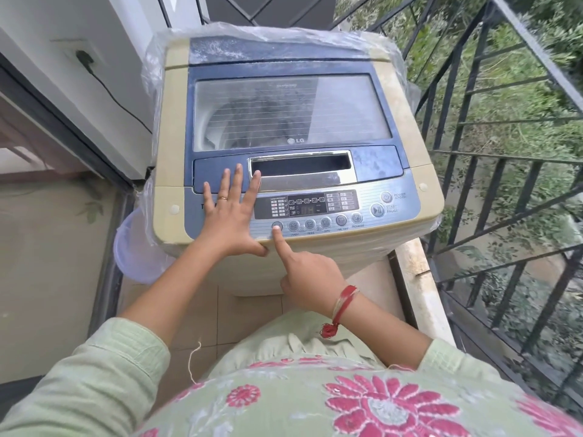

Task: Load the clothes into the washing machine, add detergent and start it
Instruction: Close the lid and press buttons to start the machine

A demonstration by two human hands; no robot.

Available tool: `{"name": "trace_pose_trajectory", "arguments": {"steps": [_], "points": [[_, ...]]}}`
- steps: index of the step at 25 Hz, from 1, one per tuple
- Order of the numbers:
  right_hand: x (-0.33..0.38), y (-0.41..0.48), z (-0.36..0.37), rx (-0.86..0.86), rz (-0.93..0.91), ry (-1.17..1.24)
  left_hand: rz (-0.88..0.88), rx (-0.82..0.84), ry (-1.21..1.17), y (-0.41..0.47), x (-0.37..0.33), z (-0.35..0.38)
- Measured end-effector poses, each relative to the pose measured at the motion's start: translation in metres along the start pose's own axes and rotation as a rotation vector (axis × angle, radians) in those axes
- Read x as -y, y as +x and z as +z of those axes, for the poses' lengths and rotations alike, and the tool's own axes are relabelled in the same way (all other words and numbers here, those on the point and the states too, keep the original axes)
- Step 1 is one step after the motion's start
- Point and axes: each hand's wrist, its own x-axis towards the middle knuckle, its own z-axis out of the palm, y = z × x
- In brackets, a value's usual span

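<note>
From your head camera, the washing machine (407, 99) stood straight ahead of you on the tiled balcony floor, its glass lid (290, 111) shut. Through the hazy glass only dim dark shapes showed in the drum, and I cannot tell what they were.

Your left hand (232, 212) lay flat on the machine's top with the fingers spread wide, holding nothing. Its fingertips reached the lid's front edge, beside the chrome handle recess (299, 167).

Your right hand (310, 275) pointed with a straight index finger while the other fingers curled in on nothing. That fingertip touched the leftmost round button (277, 225) of the control panel (315, 205). The start button (377, 210) sat well apart, at the panel's right end, uncovered.

Clear plastic wrap (151, 74) was bunched around the machine's back and sides. A black cable (104, 86) ran down the wall on the left. A pale lilac tub (132, 247) stood just beside the machine's left front corner. A black iron railing (473, 152) closed in the right side, with greenery behind it.
</note>
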Motion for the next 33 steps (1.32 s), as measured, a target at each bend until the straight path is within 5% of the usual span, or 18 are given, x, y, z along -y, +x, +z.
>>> {"name": "trace_pose_trajectory", "arguments": {"steps": [33], "points": [[-0.028,-0.013,-0.003,-0.013,0.201,-0.068,-0.010,0.017,-0.011,0.001,0.003,0.001]]}}
